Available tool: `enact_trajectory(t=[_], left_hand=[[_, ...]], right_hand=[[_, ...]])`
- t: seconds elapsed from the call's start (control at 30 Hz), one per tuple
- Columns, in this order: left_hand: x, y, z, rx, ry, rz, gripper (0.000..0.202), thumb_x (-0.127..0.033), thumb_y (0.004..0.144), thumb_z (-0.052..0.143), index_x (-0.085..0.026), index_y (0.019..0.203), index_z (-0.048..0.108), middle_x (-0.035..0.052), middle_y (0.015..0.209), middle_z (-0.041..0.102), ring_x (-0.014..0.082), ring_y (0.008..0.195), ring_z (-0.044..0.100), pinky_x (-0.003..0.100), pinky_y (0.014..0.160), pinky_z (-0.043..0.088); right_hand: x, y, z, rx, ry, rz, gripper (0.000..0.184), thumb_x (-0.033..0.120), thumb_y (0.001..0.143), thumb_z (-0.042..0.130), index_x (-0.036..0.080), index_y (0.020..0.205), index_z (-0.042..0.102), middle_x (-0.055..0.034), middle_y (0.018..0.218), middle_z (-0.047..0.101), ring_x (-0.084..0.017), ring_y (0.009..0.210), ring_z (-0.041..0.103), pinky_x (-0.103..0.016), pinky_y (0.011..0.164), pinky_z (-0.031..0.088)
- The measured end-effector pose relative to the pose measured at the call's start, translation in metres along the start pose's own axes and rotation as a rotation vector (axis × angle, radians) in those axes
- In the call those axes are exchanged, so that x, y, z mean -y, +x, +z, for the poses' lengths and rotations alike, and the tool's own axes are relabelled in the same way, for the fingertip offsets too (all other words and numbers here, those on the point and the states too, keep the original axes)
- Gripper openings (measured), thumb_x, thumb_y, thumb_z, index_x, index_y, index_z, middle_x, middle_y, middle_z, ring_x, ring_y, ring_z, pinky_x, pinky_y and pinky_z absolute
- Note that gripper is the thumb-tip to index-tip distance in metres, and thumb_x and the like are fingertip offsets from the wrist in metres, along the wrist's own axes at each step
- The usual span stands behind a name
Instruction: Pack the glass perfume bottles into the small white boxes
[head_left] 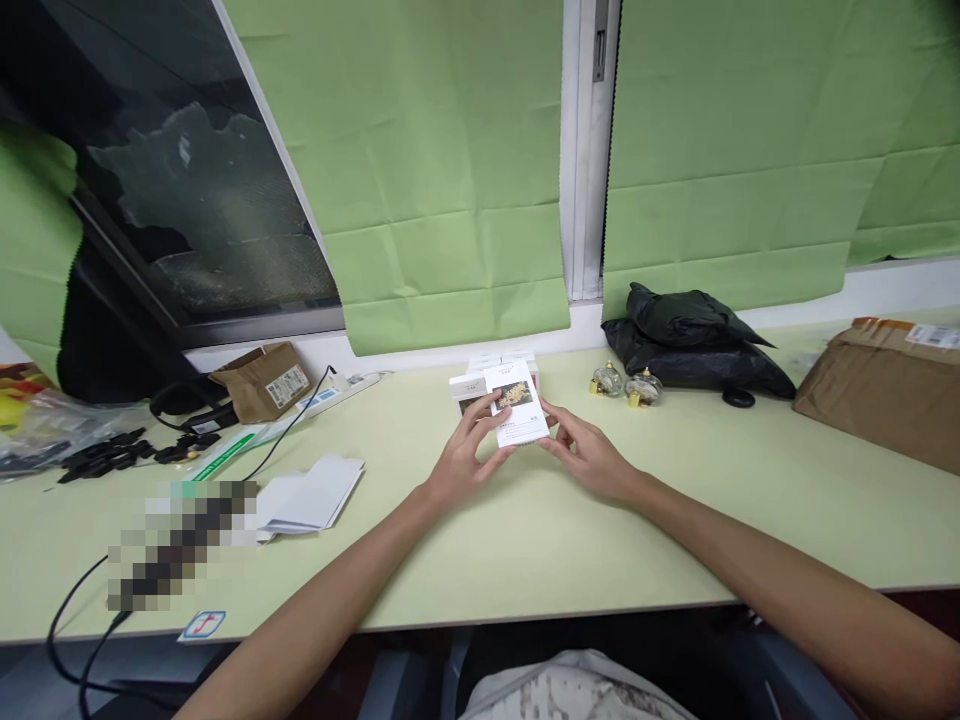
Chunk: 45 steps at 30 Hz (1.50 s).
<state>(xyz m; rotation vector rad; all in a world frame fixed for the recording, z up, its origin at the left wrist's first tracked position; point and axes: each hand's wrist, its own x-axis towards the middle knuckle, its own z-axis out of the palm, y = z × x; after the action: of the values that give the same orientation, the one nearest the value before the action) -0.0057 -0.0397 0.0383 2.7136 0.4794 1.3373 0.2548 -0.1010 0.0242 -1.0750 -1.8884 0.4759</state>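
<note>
My left hand and my right hand together hold a small white card with a dark picture on it, just above the pale green table. The left fingers pinch its left edge and the right fingertips press its right lower edge. Behind the card sit small white boxes, partly hidden by it.
Folded white cards lie at the left. A brown box, a power strip, cables and black clips are at the far left. Two glass ornaments sit before black bags. A cardboard parcel lies right.
</note>
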Motion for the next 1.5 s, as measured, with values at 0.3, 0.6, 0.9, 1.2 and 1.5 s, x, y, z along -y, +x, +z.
enact_trajectory(t=[0.3,0.6,0.9,1.2,1.5], left_hand=[[-0.001,0.0,0.002,-0.104,0.057,-0.02,0.034,-0.023,0.102,0.063,-0.026,0.136,0.058,0.0163,0.163,0.034,0.0317,0.14,0.055,0.054,0.103,0.061],[0.001,0.0,0.009,-0.11,-0.099,-0.081,0.066,-0.022,0.097,0.07,-0.03,0.154,0.037,0.0176,0.162,0.037,0.0292,0.143,0.051,0.047,0.097,0.065],[0.01,-0.011,0.014,-0.092,-0.127,-0.215,0.069,-0.03,0.096,0.074,-0.032,0.153,0.036,0.0143,0.148,0.052,0.0187,0.101,0.071,0.047,0.095,0.064],[0.008,-0.01,0.011,-0.051,-0.069,-0.201,0.054,-0.035,0.098,0.071,-0.028,0.144,0.043,0.0123,0.135,0.061,0.0196,0.098,0.072,0.044,0.09,0.064],[0.009,-0.008,0.011,-0.065,-0.089,-0.2,0.052,-0.034,0.097,0.072,-0.028,0.141,0.043,0.0121,0.137,0.059,0.0193,0.102,0.07,0.045,0.092,0.063]], right_hand=[[0.002,0.002,0.0,-0.09,0.023,0.041,0.057,0.05,0.102,0.058,0.032,0.154,0.042,-0.0077,0.126,0.068,-0.018,0.082,0.064,-0.035,0.075,0.056],[0.001,0.003,0.0,-0.1,0.004,0.038,0.055,0.042,0.103,0.054,0.032,0.155,0.039,-0.0085,0.129,0.068,-0.018,0.084,0.066,-0.034,0.075,0.058],[0.002,0.003,0.001,-0.119,0.0,0.028,0.05,0.041,0.103,0.052,0.03,0.151,0.041,-0.0096,0.131,0.067,-0.02,0.089,0.066,-0.035,0.073,0.058],[0.007,0.002,-0.001,-0.102,-0.005,-0.002,0.043,0.038,0.103,0.052,0.03,0.145,0.044,-0.0084,0.131,0.065,-0.021,0.089,0.064,-0.036,0.072,0.057],[0.008,0.002,-0.001,-0.091,-0.013,0.0,0.045,0.039,0.104,0.05,0.031,0.147,0.041,-0.008,0.13,0.065,-0.02,0.09,0.063,-0.035,0.073,0.056]])
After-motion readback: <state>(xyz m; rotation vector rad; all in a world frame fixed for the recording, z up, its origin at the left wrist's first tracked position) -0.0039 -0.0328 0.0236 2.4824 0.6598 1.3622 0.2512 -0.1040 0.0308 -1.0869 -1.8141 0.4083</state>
